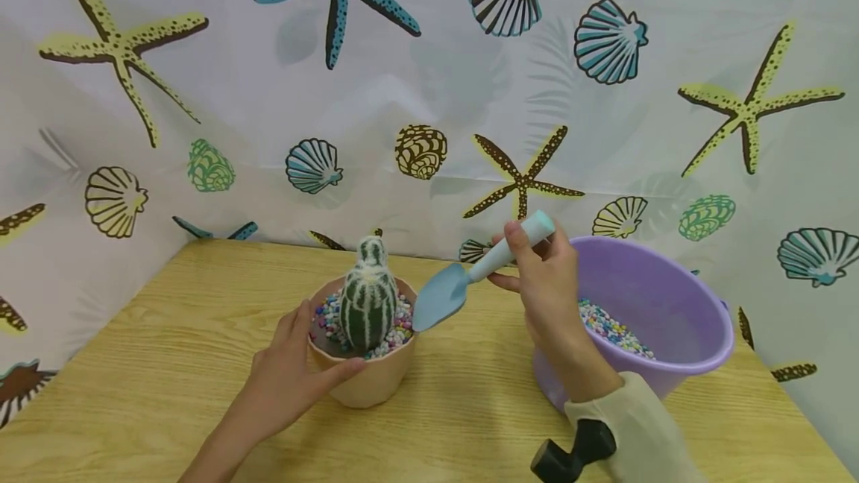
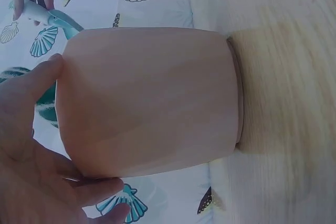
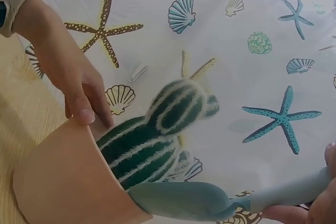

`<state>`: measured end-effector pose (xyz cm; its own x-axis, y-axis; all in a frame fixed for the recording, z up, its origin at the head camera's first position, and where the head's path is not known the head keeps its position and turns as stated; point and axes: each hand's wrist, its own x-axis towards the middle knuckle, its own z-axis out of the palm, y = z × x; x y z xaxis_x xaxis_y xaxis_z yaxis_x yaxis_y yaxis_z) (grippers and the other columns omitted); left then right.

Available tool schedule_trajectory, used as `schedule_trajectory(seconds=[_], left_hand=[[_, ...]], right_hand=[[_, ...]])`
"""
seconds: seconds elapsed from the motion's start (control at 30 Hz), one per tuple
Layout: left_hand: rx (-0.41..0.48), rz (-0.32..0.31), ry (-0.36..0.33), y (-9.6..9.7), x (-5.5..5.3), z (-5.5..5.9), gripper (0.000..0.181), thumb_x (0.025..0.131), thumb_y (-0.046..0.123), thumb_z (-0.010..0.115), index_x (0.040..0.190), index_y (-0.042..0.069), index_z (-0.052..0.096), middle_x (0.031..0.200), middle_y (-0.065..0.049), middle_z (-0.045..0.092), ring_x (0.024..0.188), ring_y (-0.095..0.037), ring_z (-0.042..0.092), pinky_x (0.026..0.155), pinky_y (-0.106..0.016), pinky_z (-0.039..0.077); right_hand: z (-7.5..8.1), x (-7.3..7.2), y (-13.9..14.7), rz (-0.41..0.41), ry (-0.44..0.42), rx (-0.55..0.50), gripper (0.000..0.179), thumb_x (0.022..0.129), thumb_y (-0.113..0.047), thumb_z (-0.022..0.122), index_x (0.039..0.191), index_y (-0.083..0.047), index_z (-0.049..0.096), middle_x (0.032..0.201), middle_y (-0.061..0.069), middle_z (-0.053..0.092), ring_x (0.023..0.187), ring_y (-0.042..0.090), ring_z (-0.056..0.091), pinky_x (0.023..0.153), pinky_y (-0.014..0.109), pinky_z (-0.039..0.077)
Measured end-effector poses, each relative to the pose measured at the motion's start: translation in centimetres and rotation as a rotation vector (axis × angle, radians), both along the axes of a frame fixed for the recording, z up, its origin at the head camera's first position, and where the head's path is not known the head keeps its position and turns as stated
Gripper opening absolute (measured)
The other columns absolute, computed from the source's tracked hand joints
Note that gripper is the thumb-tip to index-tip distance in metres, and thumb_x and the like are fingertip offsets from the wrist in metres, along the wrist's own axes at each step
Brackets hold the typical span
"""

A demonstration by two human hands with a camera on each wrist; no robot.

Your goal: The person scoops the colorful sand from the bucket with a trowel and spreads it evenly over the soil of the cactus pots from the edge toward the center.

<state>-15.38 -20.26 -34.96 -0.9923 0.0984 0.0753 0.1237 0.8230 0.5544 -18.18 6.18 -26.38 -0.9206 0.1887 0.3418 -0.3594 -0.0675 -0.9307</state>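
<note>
A peach flowerpot point(image 1: 372, 387) stands on the wooden table, holding a green, white-striped cactus point(image 1: 367, 308) and small multicoloured pebbles point(image 1: 404, 317). My left hand point(image 1: 285, 367) grips the pot at its rim, thumb on the near side and fingers round the left. In my right hand point(image 1: 549, 285) is the handle of a light blue garden trowel point(image 1: 441, 297). Its blade points down-left, with the tip at the pot's right rim. The right wrist view shows the trowel blade point(image 3: 181, 199) against the rim beside the cactus. Whether it touches the rim, I cannot tell.
Right of the pot stands a purple bucket point(image 1: 661, 311) with similar coloured pebbles point(image 1: 612, 328) at its bottom. My right forearm passes in front of its left side. Behind the wooden table point(image 1: 168, 364) hangs a white cloth point(image 1: 403, 95) printed with starfish and shells.
</note>
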Motion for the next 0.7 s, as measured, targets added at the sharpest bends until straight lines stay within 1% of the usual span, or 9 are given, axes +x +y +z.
schedule_trajectory(seconds=[0.13,0.23,0.3,0.43,0.5,0.57,0.6,0.67,0.7], left_hand=[[0.01,0.002,0.021,-0.1,0.1,0.0,0.114,0.082,0.066,0.059,0.149,-0.009,0.005,0.15,-0.035,0.019,0.121,-0.056,0.044,0.098,-0.072,0.026],[0.021,0.017,0.028,0.4,0.3,-0.1,0.113,0.082,0.067,0.057,0.15,-0.007,0.005,0.15,-0.035,0.019,0.118,-0.053,0.048,0.098,-0.071,0.028],[0.025,0.035,0.029,0.9,0.5,-0.2,0.114,0.082,0.07,0.054,0.15,-0.007,0.005,0.15,-0.033,0.019,0.118,-0.051,0.049,0.098,-0.071,0.029],[-0.015,0.065,0.067,1.3,0.6,-0.3,0.114,0.081,0.073,0.052,0.149,-0.009,0.011,0.148,-0.033,0.024,0.117,-0.05,0.051,0.095,-0.069,0.034],[-0.008,0.064,0.092,1.1,0.6,-0.3,0.11,0.081,0.071,0.055,0.15,-0.004,0.014,0.145,-0.032,0.029,0.112,-0.052,0.053,0.091,-0.067,0.039],[0.019,0.037,0.098,0.6,0.6,-0.2,0.107,0.081,0.068,0.058,0.15,0.0,0.015,0.145,-0.031,0.03,0.111,-0.054,0.052,0.089,-0.065,0.042],[0.044,0.017,0.093,0.3,0.4,-0.2,0.106,0.081,0.066,0.06,0.151,0.001,0.014,0.146,-0.031,0.028,0.114,-0.054,0.051,0.09,-0.065,0.042],[0.093,-0.025,0.074,-0.3,0.2,-0.3,0.107,0.082,0.063,0.062,0.152,0.002,0.01,0.15,-0.029,0.023,0.122,-0.056,0.043,0.093,-0.064,0.042],[0.105,-0.04,0.056,-0.5,0.1,-0.3,0.108,0.082,0.062,0.062,0.152,0.001,0.008,0.152,-0.029,0.02,0.127,-0.056,0.038,0.095,-0.065,0.039]], right_hand=[[-0.4,-0.2,-0.8,0.0,0.023,0.052,0.015,0.097,-0.015,0.056,0.104,-0.002,0.053,0.097,0.012,0.061,0.083,0.012,0.065,0.066,0.04,0.059],[-1.0,-0.3,-1.4,0.011,0.036,0.107,0.016,0.096,-0.014,0.057,0.104,-0.001,0.052,0.1,0.012,0.06,0.085,0.015,0.065,0.067,0.041,0.059],[-1.3,-0.3,-1.6,0.012,0.049,0.131,0.017,0.096,-0.014,0.058,0.104,0.0,0.053,0.099,0.011,0.06,0.085,0.016,0.065,0.066,0.041,0.059],[-1.4,-0.2,-1.9,-0.009,0.081,0.132,0.017,0.095,-0.013,0.059,0.102,0.001,0.053,0.095,0.009,0.061,0.082,0.014,0.065,0.064,0.039,0.059],[-1.1,-0.1,-1.8,-0.014,0.088,0.125,0.016,0.095,-0.013,0.059,0.102,0.0,0.053,0.093,0.007,0.061,0.081,0.013,0.065,0.064,0.039,0.059],[-0.8,0.0,-1.7,-0.017,0.099,0.114,0.014,0.095,-0.013,0.059,0.1,-0.002,0.052,0.092,0.006,0.062,0.08,0.013,0.065,0.063,0.038,0.059],[-0.7,0.0,-1.6,-0.02,0.101,0.109,0.013,0.095,-0.013,0.058,0.1,-0.003,0.052,0.091,0.005,0.062,0.079,0.012,0.066,0.063,0.038,0.059],[-0.7,0.0,-1.6,-0.02,0.106,0.105,0.013,0.096,-0.014,0.058,0.1,-0.004,0.052,0.091,0.005,0.063,0.079,0.012,0.066,0.064,0.037,0.059],[-0.8,0.0,-1.6,-0.019,0.109,0.104,0.013,0.096,-0.014,0.058,0.1,-0.004,0.052,0.091,0.004,0.063,0.078,0.012,0.066,0.065,0.037,0.059]])
